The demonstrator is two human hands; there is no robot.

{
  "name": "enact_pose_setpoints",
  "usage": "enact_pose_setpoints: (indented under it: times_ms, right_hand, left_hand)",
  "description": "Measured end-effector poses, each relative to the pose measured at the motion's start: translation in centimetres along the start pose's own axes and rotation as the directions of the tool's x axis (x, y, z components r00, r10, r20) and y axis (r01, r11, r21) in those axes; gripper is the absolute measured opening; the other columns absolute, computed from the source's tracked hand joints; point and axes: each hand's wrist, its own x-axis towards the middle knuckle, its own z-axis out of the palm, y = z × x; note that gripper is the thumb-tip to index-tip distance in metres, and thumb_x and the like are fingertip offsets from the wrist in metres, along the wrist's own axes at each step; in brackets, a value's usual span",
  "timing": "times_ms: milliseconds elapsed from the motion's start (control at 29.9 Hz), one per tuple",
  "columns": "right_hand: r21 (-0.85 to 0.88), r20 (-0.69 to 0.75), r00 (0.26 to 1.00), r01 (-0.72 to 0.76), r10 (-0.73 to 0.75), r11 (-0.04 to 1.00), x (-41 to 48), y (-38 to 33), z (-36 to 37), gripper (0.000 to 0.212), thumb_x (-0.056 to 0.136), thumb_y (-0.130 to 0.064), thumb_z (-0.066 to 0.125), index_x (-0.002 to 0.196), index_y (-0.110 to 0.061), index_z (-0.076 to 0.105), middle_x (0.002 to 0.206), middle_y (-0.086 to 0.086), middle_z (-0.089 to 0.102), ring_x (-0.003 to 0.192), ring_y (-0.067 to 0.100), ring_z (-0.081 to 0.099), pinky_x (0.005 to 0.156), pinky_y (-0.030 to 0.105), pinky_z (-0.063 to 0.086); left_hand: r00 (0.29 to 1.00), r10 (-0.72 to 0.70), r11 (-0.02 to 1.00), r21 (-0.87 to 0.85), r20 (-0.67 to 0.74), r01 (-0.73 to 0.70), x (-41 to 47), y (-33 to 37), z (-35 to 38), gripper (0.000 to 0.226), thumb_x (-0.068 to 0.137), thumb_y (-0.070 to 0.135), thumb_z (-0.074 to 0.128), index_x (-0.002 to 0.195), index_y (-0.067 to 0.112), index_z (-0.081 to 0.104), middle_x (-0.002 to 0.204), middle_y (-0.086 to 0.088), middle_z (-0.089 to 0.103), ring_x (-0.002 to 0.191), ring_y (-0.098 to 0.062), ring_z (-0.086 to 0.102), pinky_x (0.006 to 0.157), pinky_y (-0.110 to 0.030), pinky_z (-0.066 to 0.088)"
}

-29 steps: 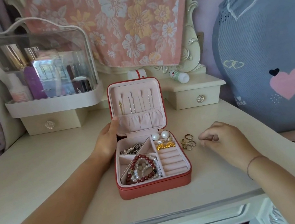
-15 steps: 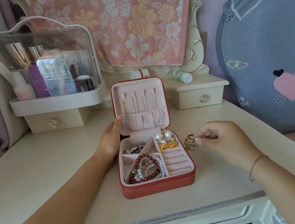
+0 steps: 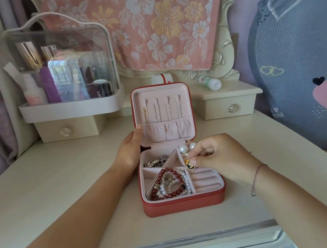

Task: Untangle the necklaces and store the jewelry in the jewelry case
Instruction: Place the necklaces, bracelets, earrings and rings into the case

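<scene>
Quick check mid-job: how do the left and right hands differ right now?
The left hand holds the open lid by its left edge; the right hand pinches a small gold-and-dark piece over the right-hand compartments. The right wrist wears a red string; the left shows none. Both work at the jewelry case.

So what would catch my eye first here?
An open red jewelry case sits in the middle of the pale dresser, with red and pearl bracelets in its front-left part. The right hand pinches a small gold-rimmed piece over the ring rolls, while the left hand holds the lid by its edge.
</scene>
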Motion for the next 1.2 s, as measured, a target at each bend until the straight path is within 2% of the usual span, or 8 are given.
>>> enact_pose_setpoints:
  times_ms: [67,167,368,501,702,936,1103,1203]
  right_hand:
    - [-0.064,-0.016,1.0,-0.007,0.006,0.998,0.1,-0.2,0.1,0.021,0.078,-0.004,0.074,0.069,-0.023,0.073,0.067,-0.006,0.07,0.064,-0.002,0.061,0.07,0.018,0.05]
    - [-0.196,-0.068,0.998,0.003,-0.017,0.981,-0.1,-0.7,0.5,0.018,0.079,-0.006,0.073,0.071,-0.022,0.072,0.06,-0.017,0.061,0.057,-0.008,0.056,0.06,0.006,0.041]
    - [-0.473,-0.196,0.963,0.072,-0.184,0.878,-0.8,-0.6,1.6,0.014,0.079,-0.009,0.071,0.07,-0.02,0.071,0.066,-0.019,0.051,0.059,0.0,0.05,0.056,0.008,0.035]
    - [-0.437,-0.246,0.931,0.143,-0.271,0.888,-1.1,0.0,1.5,0.014,0.077,-0.007,0.074,0.07,-0.019,0.071,0.066,-0.018,0.052,0.059,0.0,0.05,0.057,0.008,0.038]
    - [-0.393,-0.211,0.941,0.166,-0.264,0.905,-1.6,0.5,1.6,0.01,0.075,-0.012,0.077,0.072,-0.021,0.074,0.066,-0.015,0.053,0.062,-0.001,0.051,0.058,0.011,0.037]
    - [-0.254,-0.469,0.874,0.009,-0.131,0.967,-1.1,3.6,-3.9,0.018,0.08,-0.007,0.068,0.073,-0.022,0.072,0.078,-0.006,0.067,0.067,0.005,0.057,0.064,0.006,0.039]
    - [-0.279,-0.38,0.923,-0.047,-0.065,0.959,-1.2,5.6,-6.1,0.021,0.082,-0.003,0.068,0.078,-0.023,0.072,0.08,-0.006,0.064,0.064,0.002,0.056,0.063,0.005,0.039]
    - [-0.368,-0.239,0.969,-0.025,-0.068,0.93,-1.0,5.9,-5.7,0.022,0.082,-0.003,0.068,0.086,-0.023,0.074,0.085,-0.006,0.061,0.077,0.007,0.055,0.069,0.004,0.037]
  left_hand:
    - [1.0,-0.002,1.0,0.018,0.004,0.002,0.1,-0.1,-0.1,0.052,0.098,0.056,0.038,0.117,0.016,0.065,0.105,-0.003,0.074,0.1,-0.02,0.069,0.095,-0.04,0.051]
    - [1.0,-0.007,1.0,0.024,0.003,0.007,0.1,0.0,-0.1,0.052,0.098,0.057,0.038,0.116,0.016,0.065,0.105,-0.003,0.073,0.1,-0.02,0.069,0.097,-0.044,0.05]
    - [1.0,-0.01,1.0,0.024,0.004,0.01,-0.1,0.1,0.0,0.051,0.098,0.055,0.038,0.117,0.016,0.065,0.105,-0.003,0.074,0.099,-0.02,0.069,0.097,-0.044,0.05]
    - [1.0,-0.014,1.0,0.005,0.0,0.014,-0.1,0.3,0.1,0.048,0.1,0.052,0.038,0.115,0.016,0.065,0.103,-0.004,0.074,0.097,-0.02,0.07,0.096,-0.042,0.051]
    - [1.0,-0.015,1.0,0.007,0.0,0.015,-0.1,0.2,0.0,0.048,0.099,0.053,0.038,0.114,0.018,0.066,0.104,-0.003,0.074,0.098,-0.02,0.07,0.096,-0.043,0.051]
    - [1.0,-0.003,1.0,0.003,-0.001,0.003,0.0,0.0,0.0,0.049,0.099,0.054,0.038,0.117,0.017,0.065,0.105,-0.002,0.074,0.098,-0.018,0.07,0.094,-0.039,0.052]
    - [1.0,0.005,1.0,-0.004,0.011,-0.005,0.0,0.0,0.0,0.047,0.1,0.051,0.037,0.117,0.016,0.064,0.103,-0.003,0.074,0.097,-0.019,0.07,0.09,-0.035,0.053]
    - [1.0,0.005,1.0,-0.008,0.005,-0.005,0.0,0.0,0.0,0.047,0.1,0.051,0.038,0.117,0.016,0.065,0.103,-0.003,0.074,0.097,-0.019,0.07,0.09,-0.035,0.053]
